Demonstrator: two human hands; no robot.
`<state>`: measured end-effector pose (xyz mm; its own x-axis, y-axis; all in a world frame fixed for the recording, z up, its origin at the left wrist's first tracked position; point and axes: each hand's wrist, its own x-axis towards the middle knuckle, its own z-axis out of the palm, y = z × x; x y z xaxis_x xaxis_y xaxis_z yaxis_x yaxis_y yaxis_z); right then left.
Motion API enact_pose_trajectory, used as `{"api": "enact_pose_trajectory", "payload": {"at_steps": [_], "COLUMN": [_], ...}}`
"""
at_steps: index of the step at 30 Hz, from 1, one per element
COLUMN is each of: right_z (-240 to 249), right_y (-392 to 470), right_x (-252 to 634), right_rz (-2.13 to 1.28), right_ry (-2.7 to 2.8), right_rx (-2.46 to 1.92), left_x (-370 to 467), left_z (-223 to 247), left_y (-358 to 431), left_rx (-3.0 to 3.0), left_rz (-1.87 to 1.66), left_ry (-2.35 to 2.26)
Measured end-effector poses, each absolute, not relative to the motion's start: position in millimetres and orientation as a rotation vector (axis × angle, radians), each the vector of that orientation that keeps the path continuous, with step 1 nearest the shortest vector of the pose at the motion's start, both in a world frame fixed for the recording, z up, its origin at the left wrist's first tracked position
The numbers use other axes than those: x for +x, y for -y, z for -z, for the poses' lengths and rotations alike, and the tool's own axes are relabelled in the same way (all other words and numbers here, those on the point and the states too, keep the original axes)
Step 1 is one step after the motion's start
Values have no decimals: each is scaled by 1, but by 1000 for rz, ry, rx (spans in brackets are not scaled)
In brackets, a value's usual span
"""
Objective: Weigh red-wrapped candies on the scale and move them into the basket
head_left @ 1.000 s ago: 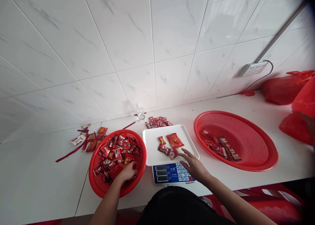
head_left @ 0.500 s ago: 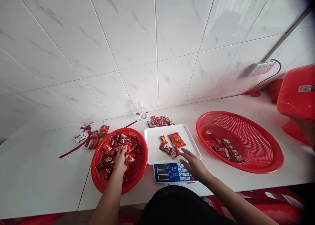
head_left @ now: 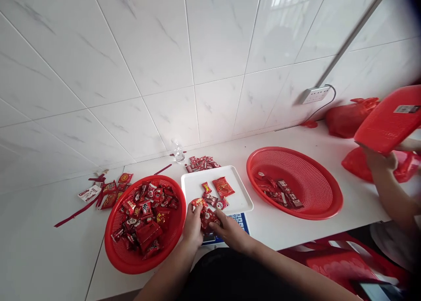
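Several red candy packets [head_left: 209, 217] are held between my two hands, over the front edge of the white tray [head_left: 241, 195]. My left hand [head_left: 193, 225] has its fingers closed on them from the left. From the right, my right hand [head_left: 230, 231] grips the same packets. A large red packet [head_left: 223, 187] and a few small wrapped candies [head_left: 210, 198] lie on the tray. Under it is a blue scale [head_left: 243, 222], partly hidden by my hands. The left red basket [head_left: 113, 248] holds many wrapped candies.
On the right, a wide red basket [head_left: 322, 182] holds some packets. A pile of candies [head_left: 202, 163] and a clear bottle [head_left: 178, 152] are near the wall. Farther right, another person's hands [head_left: 381, 160] hold a red basket [head_left: 388, 121] above red bags.
My left hand has left the left basket and come to the tray's front with packets. My right hand has closed on them too. The view has shifted right, and more of the other person shows.
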<state>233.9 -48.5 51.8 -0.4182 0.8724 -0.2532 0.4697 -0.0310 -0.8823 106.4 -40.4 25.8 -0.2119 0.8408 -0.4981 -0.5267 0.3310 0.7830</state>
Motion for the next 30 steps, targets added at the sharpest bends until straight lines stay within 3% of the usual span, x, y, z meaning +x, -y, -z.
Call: {"api": "enact_pose_trajectory", "payload": {"at_steps": [8, 14, 19, 22, 30], "right_z": [-56, -52, -37, -35, -33], "right_y": [40, 41, 45, 43, 22], "right_x": [255, 249, 243, 244, 264], "right_rz": [-1796, -1879, -1877, -1747, -921], "right_ry": [1398, 1373, 1464, 1659, 2336], "right_rx": [-1263, -1169, -1175, -1255, -1467], "left_x": [81, 75, 76, 79, 61], "left_z": [-36, -35, -35, -38, -42], "left_y": [47, 68, 76, 75, 59], "left_rx": [266, 329, 585, 637, 364], "left_rz": [-1008, -718, -685, -728, -1008], "left_ry": [-1072, -953, -997, -1074, -1312]}}
